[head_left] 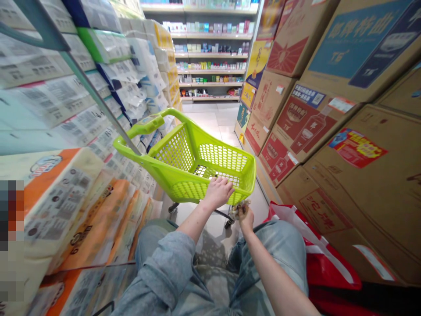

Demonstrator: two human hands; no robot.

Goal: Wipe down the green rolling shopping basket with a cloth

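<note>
A lime-green plastic shopping cart (pixel 184 193) with latticed walls stands in front of my knees. My left hand (pixel 219 192) rests over its near rim, fingers curled over the edge. Just below the cart's near right corner, my right hand (pixel 246 218) is closed round a crumpled, whitish-brown rag (pixel 237 210). The rag is close to the cart's underside and a black caster wheel (pixel 229 223); whether it touches them I cannot tell. Inside the basket, only its perforated floor shows.
Stacked cardboard cartons (pixel 355 175) line the right side, with a red bag (pixel 325 259) at their foot. Packs of tissue paper (pixel 66 193) are piled on the left. A grey metal pole (pixel 98 101) slants behind the cart handle. Shelves of small goods (pixel 210 55) stand beyond the tiled floor.
</note>
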